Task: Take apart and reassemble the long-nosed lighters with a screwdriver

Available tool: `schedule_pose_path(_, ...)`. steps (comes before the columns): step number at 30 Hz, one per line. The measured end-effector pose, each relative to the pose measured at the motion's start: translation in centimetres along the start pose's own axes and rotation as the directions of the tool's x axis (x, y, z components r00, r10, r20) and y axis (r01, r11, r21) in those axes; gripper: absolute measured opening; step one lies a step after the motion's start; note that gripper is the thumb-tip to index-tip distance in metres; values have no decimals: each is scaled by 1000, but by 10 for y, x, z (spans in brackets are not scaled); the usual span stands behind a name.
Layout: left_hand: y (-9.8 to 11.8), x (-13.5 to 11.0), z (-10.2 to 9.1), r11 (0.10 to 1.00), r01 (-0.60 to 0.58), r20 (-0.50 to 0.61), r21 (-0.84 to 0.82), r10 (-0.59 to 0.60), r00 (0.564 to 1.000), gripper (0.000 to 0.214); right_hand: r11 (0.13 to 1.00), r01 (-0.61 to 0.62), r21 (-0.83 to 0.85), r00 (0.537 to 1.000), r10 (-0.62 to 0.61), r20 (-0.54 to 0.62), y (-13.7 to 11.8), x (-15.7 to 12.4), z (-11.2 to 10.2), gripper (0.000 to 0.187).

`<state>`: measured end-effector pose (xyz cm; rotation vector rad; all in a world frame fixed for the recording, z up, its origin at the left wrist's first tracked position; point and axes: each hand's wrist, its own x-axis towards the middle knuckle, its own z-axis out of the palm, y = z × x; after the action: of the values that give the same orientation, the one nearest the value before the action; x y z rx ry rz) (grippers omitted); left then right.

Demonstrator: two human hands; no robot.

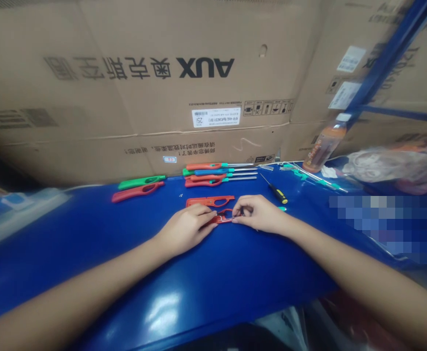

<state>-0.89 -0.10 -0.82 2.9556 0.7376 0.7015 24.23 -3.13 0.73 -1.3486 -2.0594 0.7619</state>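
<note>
My left hand (187, 226) is closed on the near end of a red gas lighter shell (223, 218) lying on the blue table, thumb and fingers along its side. A thin pale wire-like strand shows in the shell. At its other end my right hand (260, 213) has thumb and index finger pinched together; what is between them is too small to make out. Just behind lies another red shell half (210, 201) with an oval trigger opening. A yellow-and-black screwdriver (279, 193) rests beyond my right hand, and a small teal tip (282, 208) shows beside that wrist.
Several stick lighters (208, 172) with metal tubes lie at the back. Green (140, 182) and red (138, 192) shells sit left of them. Metal tubes with teal ends (319, 181), a drink bottle (325, 146) and plastic bags (385, 163) are right. A large carton (125, 107) stands behind.
</note>
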Motion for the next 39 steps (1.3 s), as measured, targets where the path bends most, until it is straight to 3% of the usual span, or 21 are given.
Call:
schedule_pose_path(15, 7, 1, -1, 978, -66, 73, 200, 53, 996, 33, 987, -142, 73, 987, 136, 85, -2, 0, -5, 5)
schedule_pose_path(20, 6, 0, -1, 993, -22, 63, 118, 14, 998, 33, 981, -175, 89, 979, 164, 117, 1, 0, -6, 10)
schedule_pose_path(22, 5, -1, -1, 997, -10, 71, 72, 5, 997, 34, 988, -133, 81, 984, 122, 127, 3, 1, -7, 11)
schedule_pose_path(25, 4, 0, -1, 1000, -2, 79, 25, 0, 997, 33, 1000, 23, 16, 991, -25, 129, 5, -1, -9, 11)
schedule_pose_path(29, 3, 2, 0, 1000, 18, 79, -8, -18, 997, 31, 982, 180, -54, 975, -170, 144, 4, -3, -10, 7)
schedule_pose_path(35, 4, 6, -2, 997, 55, 118, -62, -48, 992, 26, 968, 233, -99, 968, -221, 115, 1, -5, -7, 3)
schedule_pose_path(39, 1, 2, 1, 991, 43, 84, -124, -33, 996, 27, 965, 230, -125, 972, -223, 70, 1, -5, -5, 4)
